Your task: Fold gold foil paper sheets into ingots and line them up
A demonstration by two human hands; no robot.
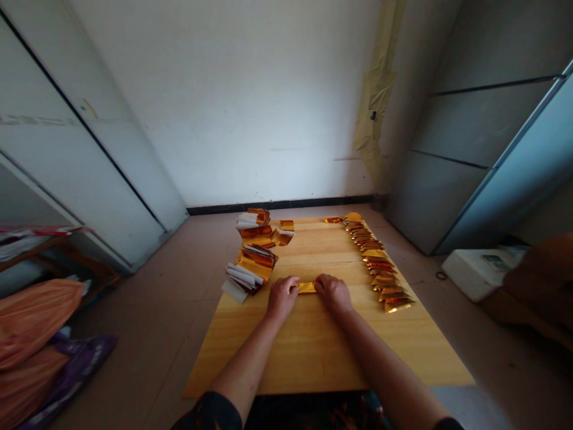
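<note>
A small folded piece of gold foil paper lies crosswise between my two hands, low over the middle of the wooden board. My left hand is closed on its left end, fingers curled in a pinch. At the right end my right hand grips it the same way. To the left, loose stacks of gold foil sheets with pale grey undersides lie curled and overlapping. Along the board's right side runs a row of folded gold foil pieces, packed close together.
The wooden board stands in front of me, near a white wall. Grey cabinets rise at the right, with a white box on the floor. Orange cloth and a purple bag lie at the left.
</note>
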